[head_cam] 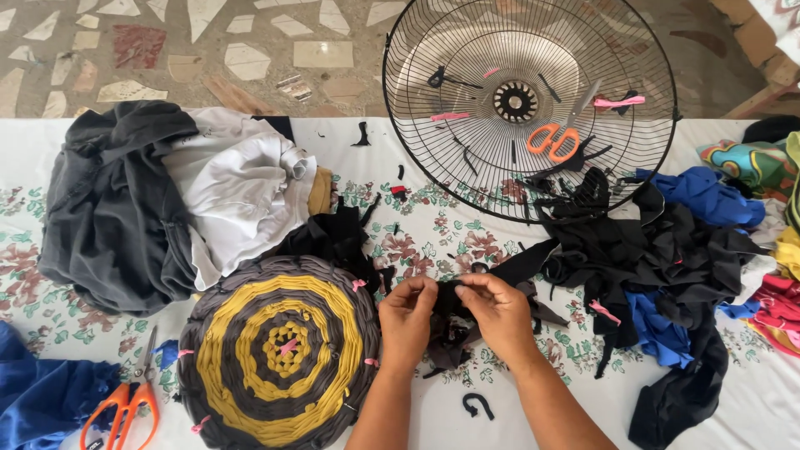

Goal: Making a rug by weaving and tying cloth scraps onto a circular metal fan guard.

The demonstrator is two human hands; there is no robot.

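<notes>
My left hand (407, 319) and my right hand (497, 313) pinch a strip of black fabric (450, 337) between their fingertips, close together over the flowered tablecloth (433, 242). The strip's loose ends hang below the hands. Just left of my left hand lies a round woven mat (279, 354) with yellow and dark grey rings and small pink ties. A heap of black fabric scraps (650, 258) spreads to the right of my right hand.
A round black wire fan guard (530, 104) lies at the table's far edge with orange scissors (557, 140) in it. Another pair of orange scissors (123, 410) lies bottom left. Grey and white clothes (167, 200) are piled at left; blue and coloured cloths (708, 196) at right.
</notes>
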